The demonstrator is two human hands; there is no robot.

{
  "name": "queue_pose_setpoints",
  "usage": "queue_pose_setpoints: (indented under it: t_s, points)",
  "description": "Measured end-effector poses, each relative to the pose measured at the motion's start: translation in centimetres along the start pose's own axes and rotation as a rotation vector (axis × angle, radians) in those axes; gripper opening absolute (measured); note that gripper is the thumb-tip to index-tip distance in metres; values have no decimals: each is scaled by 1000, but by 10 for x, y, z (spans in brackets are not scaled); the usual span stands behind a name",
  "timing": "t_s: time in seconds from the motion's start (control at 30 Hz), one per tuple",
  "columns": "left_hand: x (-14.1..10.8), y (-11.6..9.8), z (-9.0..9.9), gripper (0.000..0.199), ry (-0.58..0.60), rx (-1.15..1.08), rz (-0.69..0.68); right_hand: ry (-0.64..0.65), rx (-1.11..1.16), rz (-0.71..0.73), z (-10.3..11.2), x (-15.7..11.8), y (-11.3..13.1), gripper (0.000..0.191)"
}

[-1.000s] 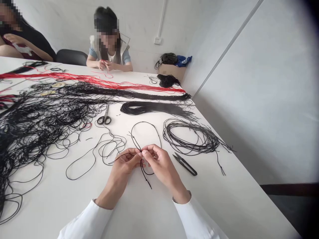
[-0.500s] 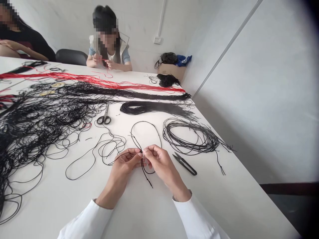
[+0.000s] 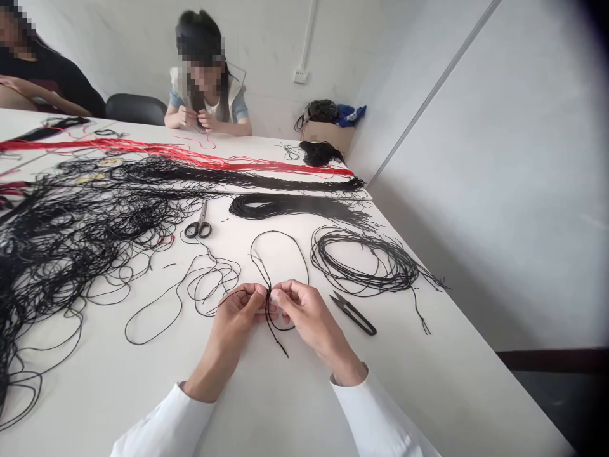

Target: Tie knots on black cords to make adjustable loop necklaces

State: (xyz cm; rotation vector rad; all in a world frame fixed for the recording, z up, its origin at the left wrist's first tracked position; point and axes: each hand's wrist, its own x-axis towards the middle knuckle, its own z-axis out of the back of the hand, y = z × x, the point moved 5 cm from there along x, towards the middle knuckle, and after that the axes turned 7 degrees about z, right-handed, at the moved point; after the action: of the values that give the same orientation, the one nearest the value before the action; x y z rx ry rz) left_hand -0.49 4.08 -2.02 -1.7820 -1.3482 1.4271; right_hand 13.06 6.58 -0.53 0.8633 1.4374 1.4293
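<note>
A looped black cord (image 3: 304,257) lies in front of me, with small knots along it and its short ends hanging toward me. My left hand (image 3: 240,311) is closed, pinching the cord where its strands cross. Just right of that crossing, my right hand (image 3: 304,311) pinches the same cord between thumb and fingers. The fingertips partly hide the crossing, so its knot is hard to make out. From the left hand a thin black cord (image 3: 178,298) runs off in loose curls across the white table (image 3: 266,412).
Black thread snips (image 3: 354,314) and a coil of black cord (image 3: 404,273) lie to the right. Scissors (image 3: 200,227), a tangled cord heap (image 3: 85,235), a black bundle (image 3: 295,206) and red cords (image 3: 238,162) spread beyond. A person (image 3: 209,95) sits opposite, another (image 3: 47,82) at far left.
The crossing point and hanging cord ends have shifted slightly left. Both hands keep their pinch. The person opposite has brought their hands a little closer together.
</note>
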Motion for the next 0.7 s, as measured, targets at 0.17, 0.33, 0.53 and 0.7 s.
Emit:
queue_pose_setpoints:
  t_s: [0.17,0.33,0.53,0.7]
  points:
    - [2,2,3,44,-53,18,-14,47,-38,-13,0,-1,1,29]
    - [0,-3,3,43,-95,32,-78,29,-144,5,2,0,5,33]
    - [-4,-8,2,38,5,-9,38,1,-108,4,3,1,3,33]
    - [-7,-6,-4,32,140,-1,123,-17,-46,13,4,1,5,29]
